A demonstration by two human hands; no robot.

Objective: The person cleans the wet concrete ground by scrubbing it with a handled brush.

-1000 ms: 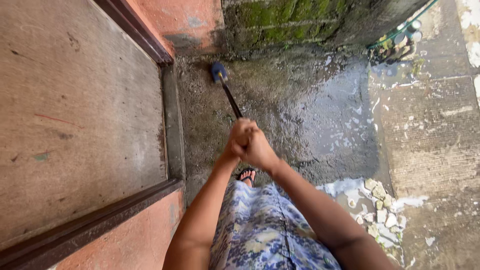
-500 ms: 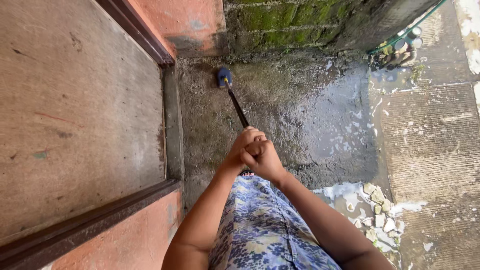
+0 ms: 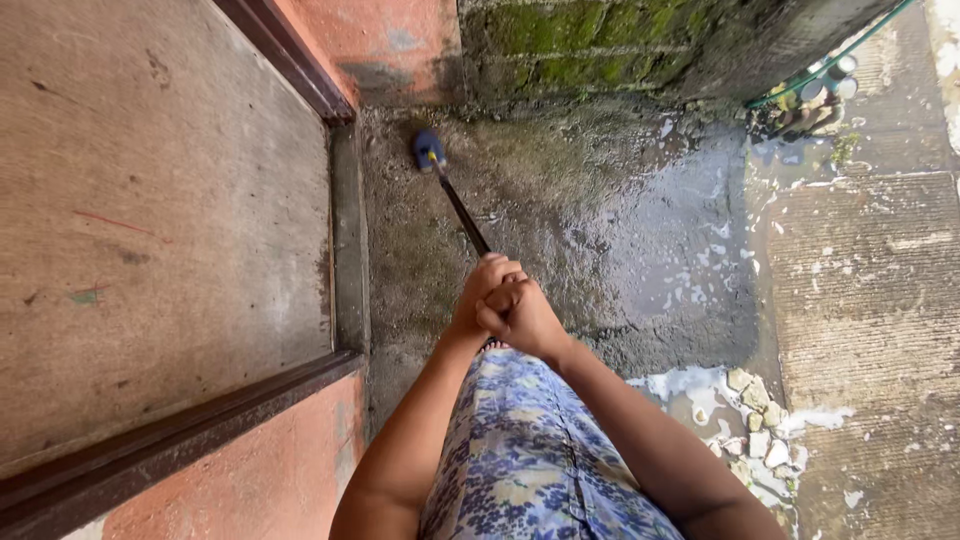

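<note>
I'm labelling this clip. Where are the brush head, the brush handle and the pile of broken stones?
brush head [image 3: 429, 150], head view, on its blue body.
brush handle [image 3: 463, 212], head view, mid-shaft above the hands.
pile of broken stones [image 3: 757, 420], head view, on a pale stone.

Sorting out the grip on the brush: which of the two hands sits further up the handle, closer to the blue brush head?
The left hand: it grips the dark handle ahead of the right hand, nearer the blue brush head on the wet concrete.
</note>
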